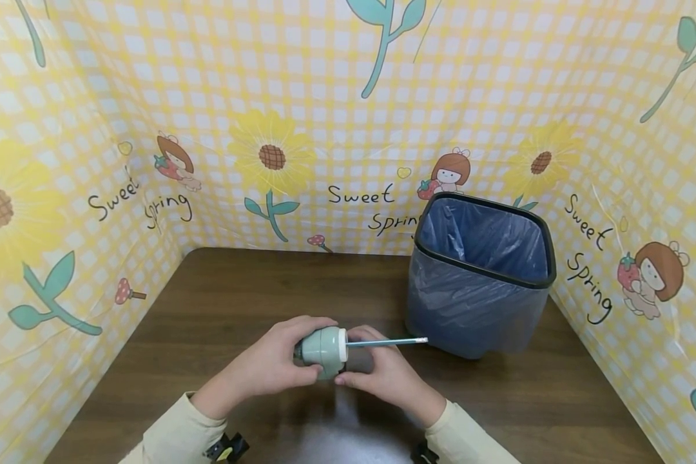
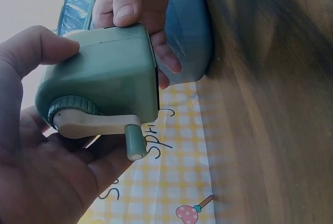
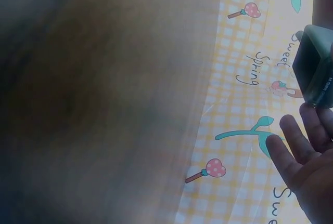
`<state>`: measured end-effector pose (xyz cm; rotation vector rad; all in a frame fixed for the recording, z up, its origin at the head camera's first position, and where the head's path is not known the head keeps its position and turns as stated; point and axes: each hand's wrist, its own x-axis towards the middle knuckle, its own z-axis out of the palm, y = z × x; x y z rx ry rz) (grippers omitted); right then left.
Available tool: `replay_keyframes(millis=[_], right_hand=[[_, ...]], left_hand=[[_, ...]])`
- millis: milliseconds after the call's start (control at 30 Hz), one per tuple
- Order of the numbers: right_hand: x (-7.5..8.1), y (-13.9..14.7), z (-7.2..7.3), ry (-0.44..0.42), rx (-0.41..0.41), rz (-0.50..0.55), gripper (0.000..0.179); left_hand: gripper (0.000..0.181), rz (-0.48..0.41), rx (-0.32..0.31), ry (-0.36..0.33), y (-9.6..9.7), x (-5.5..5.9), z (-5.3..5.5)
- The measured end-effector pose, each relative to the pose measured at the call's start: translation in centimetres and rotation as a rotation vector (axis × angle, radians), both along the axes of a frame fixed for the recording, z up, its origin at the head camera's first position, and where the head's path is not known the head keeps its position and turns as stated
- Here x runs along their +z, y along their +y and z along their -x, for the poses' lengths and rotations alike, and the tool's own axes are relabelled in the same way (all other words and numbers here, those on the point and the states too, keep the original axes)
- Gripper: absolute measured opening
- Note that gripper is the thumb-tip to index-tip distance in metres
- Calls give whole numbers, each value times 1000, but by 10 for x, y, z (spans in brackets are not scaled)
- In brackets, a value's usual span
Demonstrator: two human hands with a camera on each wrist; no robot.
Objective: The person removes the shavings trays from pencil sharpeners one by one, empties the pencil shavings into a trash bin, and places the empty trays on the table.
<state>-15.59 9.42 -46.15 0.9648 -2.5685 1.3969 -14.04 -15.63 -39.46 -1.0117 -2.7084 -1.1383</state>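
A green hand-crank pencil sharpener (image 2: 106,76) is held on its side above the table. My left hand (image 1: 281,354) grips its body, thumb on one side and fingers round the other. Its white crank arm (image 2: 96,125) with a green knob faces the left wrist camera. A light-blue pencil (image 1: 383,342) sticks out past the white collar, its eraser end toward the right. Beside the pencil, my right hand (image 1: 394,370) pinches the sharpener's dark grey, box-shaped front part (image 1: 359,359) between thumb and fingers. The right wrist view catches the sharpener's dark face (image 3: 308,68) at its edge.
A bin (image 1: 475,309) with a black rim and a bluish plastic liner stands at the right on the brown wooden table (image 1: 238,283). A yellow checked cloth (image 1: 336,129) printed with flowers hangs round the back and sides.
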Motion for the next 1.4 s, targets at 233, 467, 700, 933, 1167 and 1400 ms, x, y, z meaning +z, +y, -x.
replay_keyframes(millis=[233,467,700,933,1167,1400], right_hand=[[0,0,0,-2,0,5,61],[1,-1,0,2,1,-13,61],[-1,-2,-1,24,-3,-11,61],[-3,-3,2,61,-1,-5,61],[-6,-3,3,70,13,-6,61],[-5,-3,1,75,3,-6,61]], left_hand=[[63,2,-21,-25,0,3,0],[64,19,-24,-30,0,4,1],[64,23,-21,-17,-1,4,1],[66,15,-26,14,-1,2,1],[66,11,-29,14,-2,1,0],[67,10,-19,6,0,1,0]])
